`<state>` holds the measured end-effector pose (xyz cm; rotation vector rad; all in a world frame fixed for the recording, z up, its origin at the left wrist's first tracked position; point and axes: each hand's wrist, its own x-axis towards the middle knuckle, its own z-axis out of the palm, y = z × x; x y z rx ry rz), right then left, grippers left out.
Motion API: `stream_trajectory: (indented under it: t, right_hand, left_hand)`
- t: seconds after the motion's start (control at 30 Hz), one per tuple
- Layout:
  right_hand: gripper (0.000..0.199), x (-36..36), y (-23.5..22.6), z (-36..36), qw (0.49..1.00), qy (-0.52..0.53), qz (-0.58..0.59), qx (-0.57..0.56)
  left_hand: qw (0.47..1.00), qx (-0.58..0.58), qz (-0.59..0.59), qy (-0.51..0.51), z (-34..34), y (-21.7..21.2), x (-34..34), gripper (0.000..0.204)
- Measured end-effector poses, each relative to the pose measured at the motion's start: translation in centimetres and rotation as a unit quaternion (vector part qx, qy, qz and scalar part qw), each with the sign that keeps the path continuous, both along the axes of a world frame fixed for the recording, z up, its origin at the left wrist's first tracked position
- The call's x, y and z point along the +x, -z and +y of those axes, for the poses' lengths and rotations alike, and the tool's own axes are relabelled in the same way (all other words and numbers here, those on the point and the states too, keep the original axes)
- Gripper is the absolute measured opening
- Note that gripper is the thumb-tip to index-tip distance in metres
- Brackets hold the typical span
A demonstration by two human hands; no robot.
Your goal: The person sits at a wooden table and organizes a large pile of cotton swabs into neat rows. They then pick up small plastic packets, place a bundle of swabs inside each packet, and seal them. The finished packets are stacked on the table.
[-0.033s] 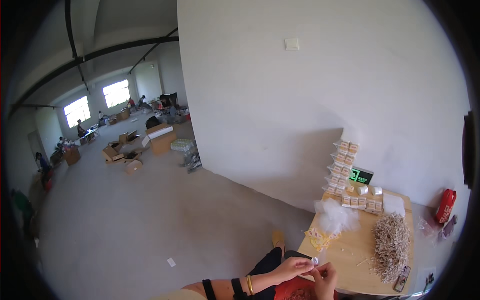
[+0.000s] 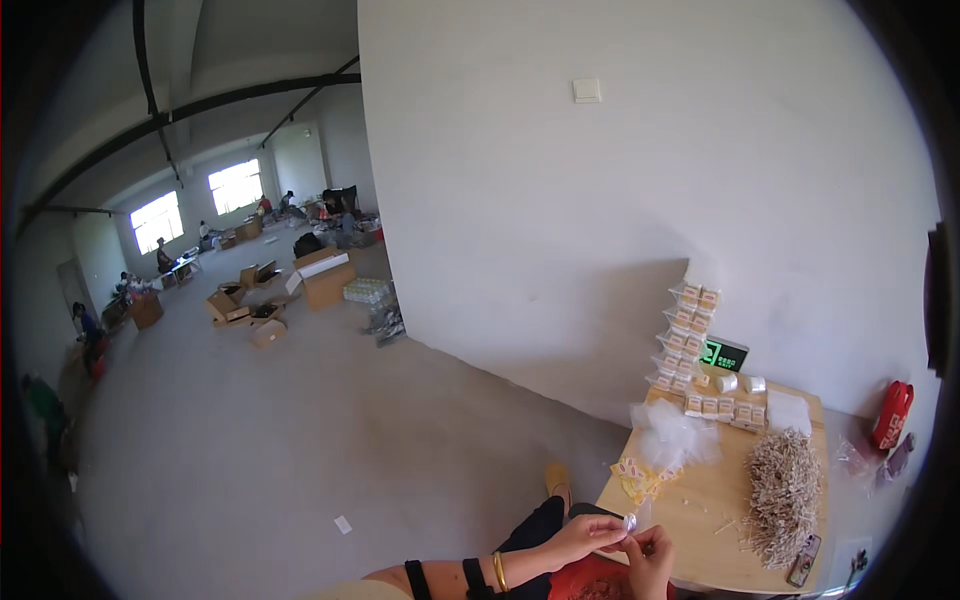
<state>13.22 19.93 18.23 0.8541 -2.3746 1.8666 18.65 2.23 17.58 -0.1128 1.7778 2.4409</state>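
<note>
My left hand (image 2: 584, 536) reaches in over the near edge of the table, fingers pinched on a small shiny clear plastic bag (image 2: 630, 522). My right hand (image 2: 654, 556) meets it from the right, thumb and fingertips closed on the lower part of the same bag. What the bag contains is too small to tell. Just beyond my hands lie yellow-and-white printed slips (image 2: 640, 480) and a heap of clear plastic bags (image 2: 672, 436). A large pile of thin whitish sticks (image 2: 782, 495) covers the table's right side.
On the wooden table (image 2: 715, 500), small packed boxes in clear bags (image 2: 683, 340) are stacked high against the wall. White rolls (image 2: 727, 383), a white stack (image 2: 787, 410), a green lit sign (image 2: 725, 354) and a phone (image 2: 804, 562) are also there. Cartons (image 2: 325, 278) and people occupy the far left.
The bag between my fingertips has turned slightly and catches more light. My hands stay in nearly the same place, and the view has shifted a little.
</note>
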Motion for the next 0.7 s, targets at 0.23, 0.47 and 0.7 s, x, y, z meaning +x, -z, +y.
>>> stream_trajectory:
  t: [0.23,0.47,0.7]
  right_hand:
    - [0.014,0.1,-1.4,-1.7,1.0,-0.011,0.015,0.007]
    - [0.012,0.2,-1.3,-2.6,0.999,0.022,0.034,0.002]
    - [0.004,-0.9,-0.9,-1.2,0.99,-0.084,-0.102,-0.058]
  left_hand:
    - [0.996,0.072,-0.02,-0.043,-1.4,-0.3,0.0,0.02]
    - [0.959,-0.245,0.106,-0.1,-1.8,-1.3,1.0,0.022]
    - [0.741,-0.554,0.348,-0.15,-1.6,-5.6,1.8,0.087]
